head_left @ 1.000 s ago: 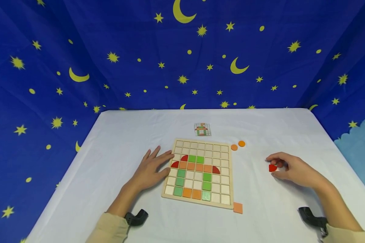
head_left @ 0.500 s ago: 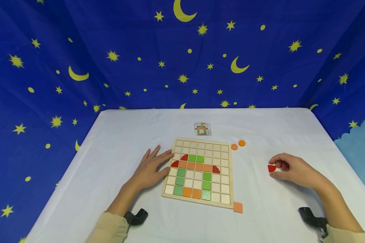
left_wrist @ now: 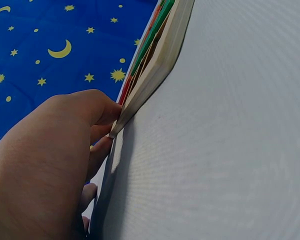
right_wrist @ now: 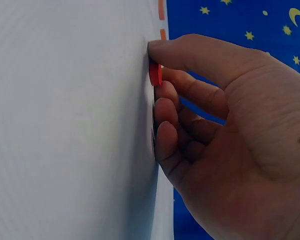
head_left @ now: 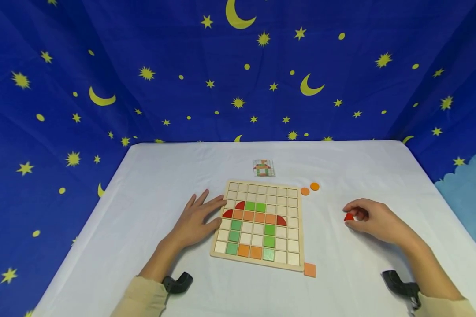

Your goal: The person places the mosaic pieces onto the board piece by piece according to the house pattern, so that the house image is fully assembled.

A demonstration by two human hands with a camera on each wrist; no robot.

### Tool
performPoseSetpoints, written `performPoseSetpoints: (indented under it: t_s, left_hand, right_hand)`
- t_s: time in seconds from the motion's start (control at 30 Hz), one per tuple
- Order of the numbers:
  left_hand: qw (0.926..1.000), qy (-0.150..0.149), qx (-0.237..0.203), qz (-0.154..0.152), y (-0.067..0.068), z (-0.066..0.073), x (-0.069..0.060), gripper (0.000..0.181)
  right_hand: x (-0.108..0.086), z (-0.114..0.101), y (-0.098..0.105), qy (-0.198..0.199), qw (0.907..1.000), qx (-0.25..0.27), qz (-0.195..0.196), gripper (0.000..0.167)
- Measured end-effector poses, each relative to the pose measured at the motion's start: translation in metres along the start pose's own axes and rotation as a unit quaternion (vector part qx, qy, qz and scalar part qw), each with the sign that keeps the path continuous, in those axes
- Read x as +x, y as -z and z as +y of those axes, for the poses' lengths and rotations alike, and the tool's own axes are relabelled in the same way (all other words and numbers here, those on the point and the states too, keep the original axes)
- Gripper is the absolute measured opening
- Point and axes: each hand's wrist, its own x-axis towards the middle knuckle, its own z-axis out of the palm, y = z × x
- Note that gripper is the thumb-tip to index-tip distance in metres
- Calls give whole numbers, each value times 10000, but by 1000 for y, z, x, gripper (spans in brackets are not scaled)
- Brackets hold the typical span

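Observation:
My left hand (head_left: 197,222) lies spread on the cloth at the left side of the wooden grid board (head_left: 282,266), its thumb and index finger touching the frame. The wrist view shows the left hand (left_wrist: 55,145) at the board's edge (left_wrist: 160,60). To the right of the board, my right hand (head_left: 381,220) pinches a small red tile (head_left: 348,216) between thumb and fingers, low over the cloth. That red tile (right_wrist: 155,74) is partly hidden by the fingers. Red quarter-circle tiles (head_left: 281,220), orange squares (head_left: 248,215) and green squares (head_left: 269,230) fill several cells.
A small pattern card (head_left: 264,168) lies behind the board. Two orange round tiles (head_left: 305,191) are near the board's back right corner. One orange square tile (head_left: 310,270) sits by the front right corner. Blue star-print curtains (head_left: 238,88) stand around the white table (head_left: 162,167).
My right hand has shifted slightly left with the red tile, which has turned between the fingers. The left hand and the board stay as they were.

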Motion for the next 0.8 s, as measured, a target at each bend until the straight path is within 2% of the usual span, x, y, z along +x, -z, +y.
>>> performPoseSetpoints:
  t_s: [0.2,0.67,0.8]
  left_hand:
    - [10000,3,-9,-25,-2,-1,1,50]
    - [10000,38,-15,-22,-1,0,1,49]
    - [10000,17,-7,2,-1,-1,0,49]
  right_hand:
    - [1,-4,0,69,10000,24,41,25]
    - [15,-24,-6,61,9998,-16,-214,30]
    - [20,-27,-8,75,9999,27,-149,31]
